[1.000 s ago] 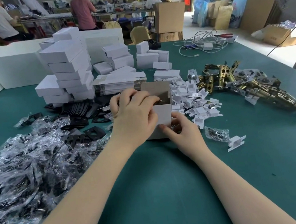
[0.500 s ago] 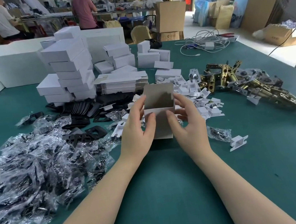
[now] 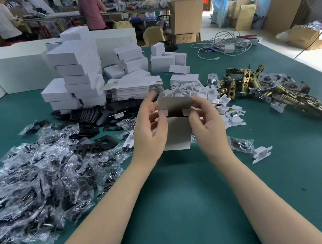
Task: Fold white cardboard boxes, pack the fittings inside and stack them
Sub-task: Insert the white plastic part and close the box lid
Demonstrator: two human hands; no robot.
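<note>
We work at a green counter (image 3: 178, 211) whose near half lies bare between our forearms, while its right edge runs diagonally past the brass fittings (image 3: 287, 93) toward the window side. A heap of bagged black parts (image 3: 32, 190) spreads over the left side out to the picture's left border. Behind it rises a stack of folded white boxes (image 3: 76, 75), with flat box blanks (image 3: 133, 87) just beside it. At the centre, a half-folded white box (image 3: 178, 134) stands upright on the counter, top open, lid flap raised at the back. Our left hand (image 3: 151, 131) pinches its left side flap; our right hand (image 3: 207, 122) pinches the right one. One small white insert (image 3: 261, 153) lies apart, right of our wrist.
</note>
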